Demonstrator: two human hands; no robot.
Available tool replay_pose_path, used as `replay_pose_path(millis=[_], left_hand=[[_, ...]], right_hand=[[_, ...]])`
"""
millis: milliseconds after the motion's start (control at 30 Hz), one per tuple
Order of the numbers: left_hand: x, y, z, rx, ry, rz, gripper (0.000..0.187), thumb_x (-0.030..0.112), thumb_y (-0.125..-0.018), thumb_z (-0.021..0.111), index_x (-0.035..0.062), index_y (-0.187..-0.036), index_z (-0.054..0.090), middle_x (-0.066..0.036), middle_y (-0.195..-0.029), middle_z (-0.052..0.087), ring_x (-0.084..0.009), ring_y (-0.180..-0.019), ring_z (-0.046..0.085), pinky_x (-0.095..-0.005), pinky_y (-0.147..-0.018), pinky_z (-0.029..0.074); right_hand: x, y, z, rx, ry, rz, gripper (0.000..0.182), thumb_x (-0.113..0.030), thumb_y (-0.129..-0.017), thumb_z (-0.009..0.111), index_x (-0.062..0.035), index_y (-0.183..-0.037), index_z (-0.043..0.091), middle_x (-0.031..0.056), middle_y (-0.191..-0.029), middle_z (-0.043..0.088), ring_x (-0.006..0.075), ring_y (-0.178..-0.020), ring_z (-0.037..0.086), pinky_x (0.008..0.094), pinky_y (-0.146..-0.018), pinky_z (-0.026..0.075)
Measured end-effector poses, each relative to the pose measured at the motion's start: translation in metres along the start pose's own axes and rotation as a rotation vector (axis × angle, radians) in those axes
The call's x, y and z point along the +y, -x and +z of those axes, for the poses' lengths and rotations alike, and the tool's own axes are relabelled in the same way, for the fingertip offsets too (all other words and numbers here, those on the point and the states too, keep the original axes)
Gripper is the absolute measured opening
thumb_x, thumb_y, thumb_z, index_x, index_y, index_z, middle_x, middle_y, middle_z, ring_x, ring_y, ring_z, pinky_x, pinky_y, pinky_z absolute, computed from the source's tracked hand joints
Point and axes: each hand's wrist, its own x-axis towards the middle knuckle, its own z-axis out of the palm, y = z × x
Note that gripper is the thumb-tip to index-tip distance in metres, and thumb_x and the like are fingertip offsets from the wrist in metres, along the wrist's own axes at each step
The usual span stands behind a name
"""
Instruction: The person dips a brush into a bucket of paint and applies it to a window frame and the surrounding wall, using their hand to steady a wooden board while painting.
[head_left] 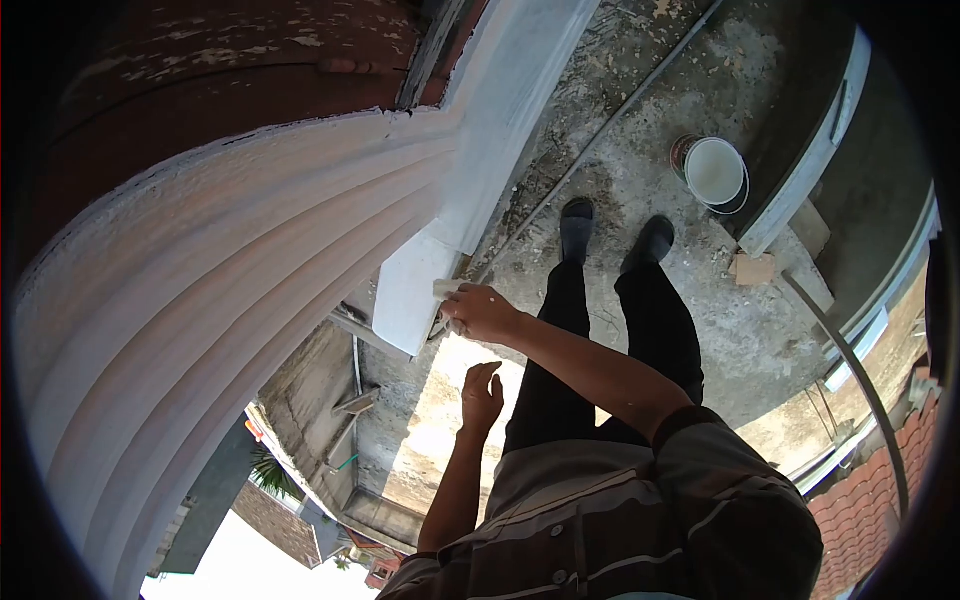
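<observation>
My right hand [484,314] reaches across in front of my body, its fingers closed on a pale, folded piece [446,288] that looks like a rag or sponge. It is right at the edge of a white-painted pillar base [405,293]. Whitish specks dot the back of this hand. Lower down, my left hand [483,399] hangs in the air with fingers loosely curved and thumb apart, holding nothing. Nearest to it is the sunlit floor below.
A ribbed white moulding [250,260] curves along the left. On the stained concrete floor [640,130] stand my boots [577,228] and a white bucket [715,172]. A long thin pipe [610,140] runs beside the wall. At right are a curved white-edged parapet [810,160] and a small block [754,269].
</observation>
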Motion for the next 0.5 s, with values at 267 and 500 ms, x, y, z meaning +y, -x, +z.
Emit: replay_pose_path(millis=[267,500], left_hand=[[-0.005,-0.008,0.002,-0.052,-0.021,0.022,0.022,-0.001,-0.087,0.058,0.0006,-0.107,0.066,-0.017,-0.101,0.066,-0.0347,-0.099,0.061,-0.0426,-0.086,0.051],[0.026,-0.042,0.046,-0.265,-0.017,-0.021,0.026,0.012,-0.091,0.062,0.0011,-0.115,0.065,-0.019,-0.11,0.067,-0.0344,-0.103,0.064,-0.0403,-0.083,0.053]], right_hand=[[0.145,-0.048,-0.299,0.736,-0.044,-0.078,0.017,0.004,-0.079,0.071,-0.0037,-0.094,0.072,0.0106,-0.1,0.074,0.0195,-0.095,0.071,0.0295,-0.083,0.056],[0.167,-0.04,-0.248,0.979,-0.115,-0.166,0.026,0.007,-0.072,0.072,-0.0069,-0.094,0.071,0.0118,-0.102,0.072,0.0271,-0.108,0.066,0.0345,-0.085,0.055]])
